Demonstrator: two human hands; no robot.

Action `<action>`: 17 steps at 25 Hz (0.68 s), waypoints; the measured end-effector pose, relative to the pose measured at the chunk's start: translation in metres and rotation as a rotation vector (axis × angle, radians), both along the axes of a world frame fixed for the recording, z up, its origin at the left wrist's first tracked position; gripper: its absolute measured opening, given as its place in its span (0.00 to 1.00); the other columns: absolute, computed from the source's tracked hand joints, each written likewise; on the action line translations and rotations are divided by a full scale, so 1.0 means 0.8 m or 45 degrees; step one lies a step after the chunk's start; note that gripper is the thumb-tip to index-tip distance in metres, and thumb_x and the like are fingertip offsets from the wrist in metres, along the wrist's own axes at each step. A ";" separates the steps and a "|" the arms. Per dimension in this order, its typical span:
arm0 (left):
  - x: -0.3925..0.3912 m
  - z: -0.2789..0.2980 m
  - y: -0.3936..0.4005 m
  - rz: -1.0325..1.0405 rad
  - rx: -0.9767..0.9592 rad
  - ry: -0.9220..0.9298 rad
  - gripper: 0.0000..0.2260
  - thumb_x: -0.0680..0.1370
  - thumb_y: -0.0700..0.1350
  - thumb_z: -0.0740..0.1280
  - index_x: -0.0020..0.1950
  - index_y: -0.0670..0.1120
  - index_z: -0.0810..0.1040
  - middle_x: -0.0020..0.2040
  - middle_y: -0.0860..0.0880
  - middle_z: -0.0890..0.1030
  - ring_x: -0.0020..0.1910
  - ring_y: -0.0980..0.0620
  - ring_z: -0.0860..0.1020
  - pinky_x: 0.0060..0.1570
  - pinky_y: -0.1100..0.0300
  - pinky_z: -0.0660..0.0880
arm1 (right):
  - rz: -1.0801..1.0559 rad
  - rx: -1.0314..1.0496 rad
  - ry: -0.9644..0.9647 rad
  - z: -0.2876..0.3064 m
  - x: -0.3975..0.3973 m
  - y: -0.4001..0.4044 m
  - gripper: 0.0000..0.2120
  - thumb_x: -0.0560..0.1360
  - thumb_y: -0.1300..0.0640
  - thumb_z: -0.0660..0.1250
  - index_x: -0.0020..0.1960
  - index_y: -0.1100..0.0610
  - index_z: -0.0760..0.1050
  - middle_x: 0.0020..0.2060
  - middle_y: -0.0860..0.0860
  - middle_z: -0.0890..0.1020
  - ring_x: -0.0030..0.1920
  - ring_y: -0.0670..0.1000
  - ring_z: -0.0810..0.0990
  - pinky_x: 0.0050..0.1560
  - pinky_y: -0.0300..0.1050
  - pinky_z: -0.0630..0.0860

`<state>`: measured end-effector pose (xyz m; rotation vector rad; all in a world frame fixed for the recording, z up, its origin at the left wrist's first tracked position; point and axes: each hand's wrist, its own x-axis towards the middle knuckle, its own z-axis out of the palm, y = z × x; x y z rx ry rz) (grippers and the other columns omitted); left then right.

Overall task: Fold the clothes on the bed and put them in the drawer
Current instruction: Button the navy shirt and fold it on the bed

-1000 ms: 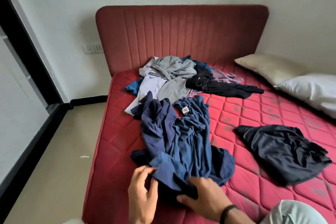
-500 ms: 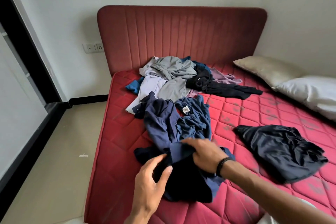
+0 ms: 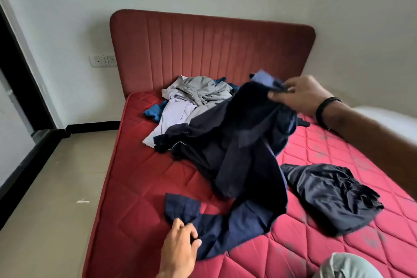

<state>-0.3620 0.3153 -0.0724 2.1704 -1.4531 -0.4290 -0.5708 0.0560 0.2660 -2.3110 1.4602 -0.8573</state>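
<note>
Only the head cam here, looking down across the red quilted mattress [image 3: 140,198].

The right hand [image 3: 302,95] is lifted up near the headboard [image 3: 203,47], fingers curled and pinching the top edge of a navy shirt [image 3: 243,142]. There's a black band on that wrist [image 3: 325,108]. From that pinch the shirt hangs down and toward the camera in a dark, bunched sheet, with its lower part dragging on the mattress. A paler blue strip of it pokes up just left of the fingertips.

The left hand [image 3: 180,241] is down at the near edge of the bed, fingers bent onto the shirt's sleeve end, pressing or pinching it against the mattress; can't tell for sure which. The sleeve cuff [image 3: 182,207] lies flat just above that hand.

Behind and left of the raised grip sits the pile of unfolded clothes [image 3: 198,95]: grey, pale lilac, and a bit of teal sticking out on its left. Below the right hand and right of the hanging shirt lies a separate dark crumpled garment [image 3: 331,196], not touching the shirt as far as I can see. A white pillow [image 3: 383,117] peeks out past the right forearm. A light-grey trouser knee [image 3: 347,266] sits at the bottom right corner.
</note>
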 end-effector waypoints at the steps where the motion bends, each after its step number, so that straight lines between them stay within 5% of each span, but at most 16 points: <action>1: 0.001 0.005 0.009 0.029 0.055 -0.048 0.09 0.73 0.54 0.76 0.46 0.54 0.79 0.51 0.55 0.71 0.53 0.49 0.81 0.53 0.51 0.77 | 0.030 0.032 0.293 -0.013 -0.003 -0.003 0.14 0.73 0.47 0.76 0.36 0.53 0.77 0.35 0.51 0.80 0.39 0.54 0.80 0.41 0.48 0.76; 4: 0.010 0.017 0.036 -0.267 0.162 -0.330 0.09 0.80 0.56 0.67 0.57 0.54 0.78 0.64 0.55 0.76 0.61 0.53 0.81 0.56 0.56 0.75 | 0.073 -0.009 0.754 -0.049 0.004 -0.006 0.08 0.76 0.51 0.70 0.41 0.53 0.76 0.42 0.54 0.82 0.47 0.61 0.82 0.46 0.48 0.75; 6: 0.017 0.033 0.026 -0.448 0.195 -0.427 0.13 0.75 0.55 0.68 0.55 0.50 0.80 0.55 0.49 0.81 0.46 0.51 0.82 0.39 0.54 0.78 | -0.018 -0.152 0.667 -0.055 0.009 -0.016 0.10 0.76 0.54 0.64 0.55 0.49 0.80 0.52 0.57 0.84 0.53 0.64 0.82 0.51 0.53 0.78; 7: 0.029 0.061 0.006 -0.432 0.066 -0.243 0.14 0.69 0.57 0.69 0.49 0.50 0.80 0.45 0.47 0.81 0.36 0.53 0.78 0.25 0.56 0.74 | -0.031 -0.191 0.589 -0.052 0.014 -0.015 0.15 0.76 0.54 0.63 0.60 0.45 0.79 0.55 0.56 0.84 0.55 0.64 0.82 0.52 0.54 0.79; 8: 0.040 0.071 -0.012 -0.611 0.141 -0.013 0.14 0.69 0.55 0.68 0.50 0.51 0.79 0.45 0.48 0.80 0.37 0.54 0.78 0.23 0.58 0.73 | 0.026 -0.223 0.516 -0.049 0.022 -0.012 0.17 0.75 0.54 0.63 0.62 0.43 0.78 0.56 0.55 0.84 0.55 0.64 0.82 0.53 0.55 0.79; 9: 0.045 0.099 -0.023 -0.490 0.160 -0.018 0.20 0.71 0.58 0.69 0.61 0.54 0.77 0.54 0.50 0.80 0.49 0.53 0.80 0.41 0.57 0.80 | 0.152 -0.278 0.458 -0.048 0.034 -0.002 0.16 0.75 0.54 0.65 0.61 0.43 0.79 0.54 0.53 0.85 0.55 0.63 0.82 0.53 0.53 0.79; 11: 0.044 0.169 -0.053 -0.078 -0.409 -0.077 0.41 0.71 0.64 0.74 0.80 0.57 0.61 0.75 0.54 0.69 0.73 0.53 0.69 0.71 0.56 0.68 | 0.453 -0.279 0.373 -0.046 0.061 0.035 0.12 0.74 0.50 0.72 0.57 0.45 0.80 0.48 0.49 0.85 0.51 0.57 0.84 0.50 0.48 0.78; 13: 0.017 0.248 -0.071 -0.210 -0.806 0.018 0.41 0.71 0.53 0.77 0.81 0.55 0.62 0.75 0.53 0.71 0.74 0.55 0.68 0.75 0.57 0.64 | 0.702 -0.023 0.428 -0.035 0.067 0.080 0.23 0.65 0.40 0.81 0.57 0.45 0.79 0.47 0.43 0.84 0.49 0.46 0.83 0.48 0.40 0.77; 15: 0.011 0.297 -0.076 -0.411 -0.841 0.064 0.29 0.69 0.39 0.70 0.69 0.53 0.78 0.62 0.54 0.82 0.63 0.57 0.79 0.67 0.57 0.74 | 0.789 0.399 0.532 -0.024 0.045 0.107 0.36 0.50 0.27 0.81 0.52 0.41 0.77 0.58 0.44 0.83 0.57 0.43 0.81 0.49 0.32 0.76; 17: 0.038 0.314 -0.060 -0.436 -0.769 0.006 0.24 0.65 0.36 0.63 0.58 0.50 0.85 0.53 0.54 0.86 0.54 0.59 0.82 0.59 0.61 0.77 | 0.657 0.854 0.756 -0.036 0.021 0.111 0.33 0.45 0.23 0.79 0.39 0.41 0.74 0.68 0.54 0.79 0.64 0.48 0.76 0.42 0.26 0.75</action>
